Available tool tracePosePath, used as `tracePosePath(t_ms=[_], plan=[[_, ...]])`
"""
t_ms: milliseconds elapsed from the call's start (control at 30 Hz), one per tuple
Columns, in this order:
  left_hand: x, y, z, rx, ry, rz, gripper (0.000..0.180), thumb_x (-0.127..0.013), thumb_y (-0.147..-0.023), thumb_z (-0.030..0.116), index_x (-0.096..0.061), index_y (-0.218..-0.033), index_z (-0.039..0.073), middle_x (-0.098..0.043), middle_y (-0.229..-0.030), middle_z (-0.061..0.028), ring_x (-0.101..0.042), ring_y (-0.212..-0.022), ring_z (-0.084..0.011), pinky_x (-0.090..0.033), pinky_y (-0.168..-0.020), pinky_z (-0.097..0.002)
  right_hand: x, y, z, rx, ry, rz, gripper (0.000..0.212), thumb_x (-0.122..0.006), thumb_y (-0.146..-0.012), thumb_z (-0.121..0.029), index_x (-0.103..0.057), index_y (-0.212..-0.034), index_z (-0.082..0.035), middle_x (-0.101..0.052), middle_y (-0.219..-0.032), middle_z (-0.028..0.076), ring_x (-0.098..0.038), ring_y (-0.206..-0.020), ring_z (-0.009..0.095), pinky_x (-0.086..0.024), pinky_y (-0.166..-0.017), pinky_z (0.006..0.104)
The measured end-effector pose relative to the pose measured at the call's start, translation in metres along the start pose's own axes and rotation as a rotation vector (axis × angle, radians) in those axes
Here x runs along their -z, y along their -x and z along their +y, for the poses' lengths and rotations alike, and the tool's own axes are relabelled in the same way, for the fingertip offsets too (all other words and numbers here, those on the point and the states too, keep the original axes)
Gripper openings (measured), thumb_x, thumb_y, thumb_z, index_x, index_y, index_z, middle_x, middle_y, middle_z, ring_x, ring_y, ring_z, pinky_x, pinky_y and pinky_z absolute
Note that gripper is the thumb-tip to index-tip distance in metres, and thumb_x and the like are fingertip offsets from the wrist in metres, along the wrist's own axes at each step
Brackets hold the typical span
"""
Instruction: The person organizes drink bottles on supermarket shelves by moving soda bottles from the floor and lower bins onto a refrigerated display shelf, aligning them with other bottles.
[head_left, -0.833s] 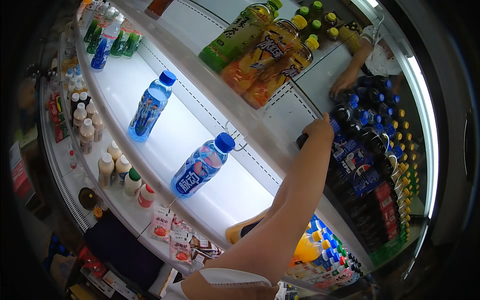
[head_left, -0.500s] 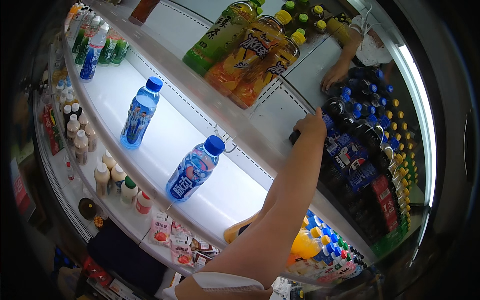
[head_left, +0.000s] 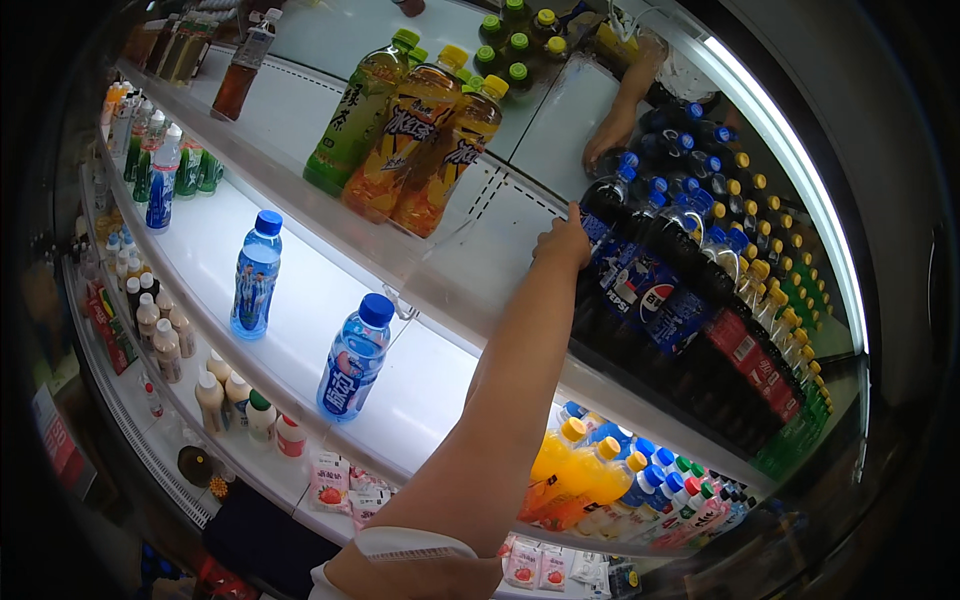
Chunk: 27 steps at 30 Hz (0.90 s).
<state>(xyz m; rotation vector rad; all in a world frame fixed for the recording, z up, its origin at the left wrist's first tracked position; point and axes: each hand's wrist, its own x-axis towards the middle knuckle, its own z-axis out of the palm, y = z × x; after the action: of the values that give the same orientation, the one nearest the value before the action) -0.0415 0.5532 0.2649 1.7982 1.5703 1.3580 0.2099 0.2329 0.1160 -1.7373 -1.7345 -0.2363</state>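
Fingers of the right hand (head_left: 566, 243) lie curled together against the side of a dark cola bottle w/ blue cap (head_left: 603, 215); whether they wrap it fully can't be told, since the hand's back faces the camera. That bottle stands at the left end of a packed row of dark cola bottles (head_left: 690, 300) on the upper shelf (head_left: 470, 290) of a lit cooler; caps go blue, then red-labelled w/ yellow caps, then green toward the right. The forearm runs from the lower edge up to the shelf, w/ a white sleeve cuff (head_left: 415, 545) at the bottom. Left hand: not in view.

Just left of the hand, apart from it: two orange tea bottles w/ yellow caps (head_left: 430, 150) and a green tea bottle (head_left: 355, 115), all leaning back. Above and to the right, another person's hand (head_left: 605, 145) rests near the blue caps, its arm coming down from the top.

Shelf below: two blue-capped water bottles, one near the arm (head_left: 352, 360), one further left (head_left: 255, 275), well apart. Under the arm, to the right: orange drink bottles w/ yellow caps (head_left: 570, 475). Lower left: small pale yoghurt-type bottles (head_left: 215, 400) and flat strawberry-print packs (head_left: 330, 480).
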Motion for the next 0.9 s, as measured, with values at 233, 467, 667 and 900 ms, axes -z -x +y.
tracePosePath(t_ms=[233, 467, 667, 900], plan=[[-0.007, -0.036, -0.035, -0.282, 0.021, 0.054, 0.096, -0.069, -0.085, 0.027, -0.001, -0.150, 0.007, -0.055, -0.125, -0.0272, -0.056, -0.115, -0.0390, -0.042, -0.098, -0.0417, 0.013, 0.255, 0.123, -0.519, 0.005, 0.010, 0.057, -0.073, -0.072, -0.039, -0.060, -0.116, -0.005, -0.065, -0.110, 0.015, -0.063, -0.098, 0.034, -0.050, -0.079, 0.0440], [0.014, -0.037, -0.041, -0.247, 0.039, 0.121, 0.103, -0.071, -0.082, 0.025, 0.006, -0.147, 0.002, -0.052, -0.129, -0.0282, -0.052, -0.120, -0.0390, -0.040, -0.100, -0.0425, 0.002, 0.391, 0.161, -0.974, 0.158, -0.059, 0.065, -0.078, -0.068, -0.047, -0.061, -0.112, -0.004, -0.066, -0.105, 0.018, -0.062, -0.098, 0.035, -0.048, -0.083, 0.0435], [0.070, 0.035, -0.007, -0.382, 0.144, 0.616, 0.064, -0.063, -0.087, 0.021, -0.032, -0.139, -0.001, -0.055, -0.123, -0.0245, -0.052, -0.118, -0.0338, -0.043, -0.098, -0.0404, 0.015, 0.376, 0.156, -0.819, -0.193, -0.094, 0.065, -0.075, -0.076, -0.046, -0.057, -0.121, -0.002, -0.066, -0.107, 0.016, -0.063, -0.096, 0.029, -0.048, -0.084, 0.0391], [0.013, 0.391, -0.021, -0.615, 0.373, -0.402, 0.047, -0.061, -0.092, 0.023, -0.045, -0.133, 0.005, -0.059, -0.121, -0.0110, -0.054, -0.116, -0.0228, -0.041, -0.102, -0.0382, -0.014, 0.326, 0.151, -0.691, -0.309, -0.011, 0.050, -0.088, -0.061, -0.023, -0.066, -0.099, 0.001, -0.070, -0.087, 0.013, -0.067, -0.079, 0.024, -0.052, -0.075, 0.0365]])
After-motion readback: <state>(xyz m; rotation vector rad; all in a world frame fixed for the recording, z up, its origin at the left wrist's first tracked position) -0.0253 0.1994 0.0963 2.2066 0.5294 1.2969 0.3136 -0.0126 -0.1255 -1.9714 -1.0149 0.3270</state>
